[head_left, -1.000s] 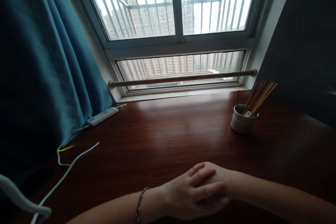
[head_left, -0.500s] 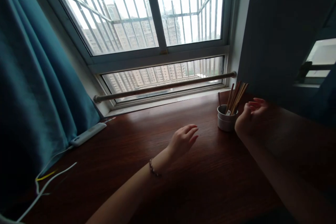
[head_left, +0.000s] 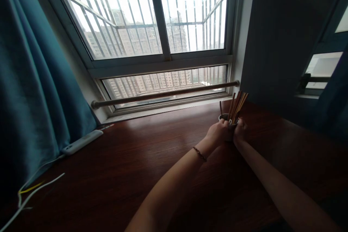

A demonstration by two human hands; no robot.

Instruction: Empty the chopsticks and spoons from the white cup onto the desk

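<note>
A small white cup (head_left: 224, 117) stands on the dark wooden table (head_left: 136, 166) near the right wall, with several wooden chopsticks (head_left: 237, 105) leaning out of it. My left hand (head_left: 218, 132), a thin bracelet on its wrist, is wrapped round the cup's left side. My right hand (head_left: 239, 129) is closed against the cup's right side. The two hands hide most of the cup's body.
A barred window (head_left: 152, 25) with a wooden rail (head_left: 163, 94) runs along the table's far edge. A teal curtain (head_left: 32, 79) hangs at the left. A white power strip (head_left: 81, 142) and white cables (head_left: 32, 192) lie at the left. A dark panel (head_left: 282, 43) rises at the right.
A second ago my hands lay one on the other near the table's front. They parted, reached to the far right, and now both close round the cup. The view turned to the right.
</note>
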